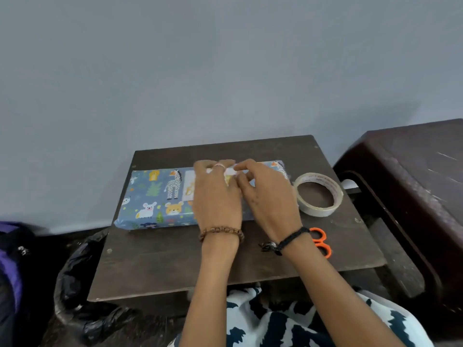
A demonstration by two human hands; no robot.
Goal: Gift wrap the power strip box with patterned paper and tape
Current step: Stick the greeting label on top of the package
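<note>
Backpack (10,266): purple and black, at the far left edge, cut off by the frame
Black plastic bag (75,291): crumpled, beside the desk's left front corner, partly under it
Desk (175,259): small, dark wood, set against a grey-blue wall (225,71)
Wrapped box (155,196): lies flat toward the back of the desk, long axis running left to right, its left end near the desk's left edge, its right end just beside the tape roll; blue patterned paper with a giraffe, a bear and a white mouse covers all that shows
Taped seam (189,185): a pale strip across the top of the box, just left of the hands
Left hand (216,196): over the middle of the box, back of the hand to the camera, a beaded bracelet on the wrist; fingers (200,165) curled at the far edge, pinching a small pale piece (230,172) that looks like tape
Right hand (270,196): over the right part of the box, black cord bracelet on the wrist; its fingers curl toward the same pale piece and meet the left hand's there
Hidden: the middle of the box and most of its right half lie under the hands; the pale piece is blurred, so whether it already touches the paper cannot be told
Tape roll (318,194): pale, lying flat on the desk right of the box
Scissors (320,242): orange handles show by the right wrist, blades hidden behind it
Dark cabinet (413,184): stands right of the desk, cut off by the frame
</note>
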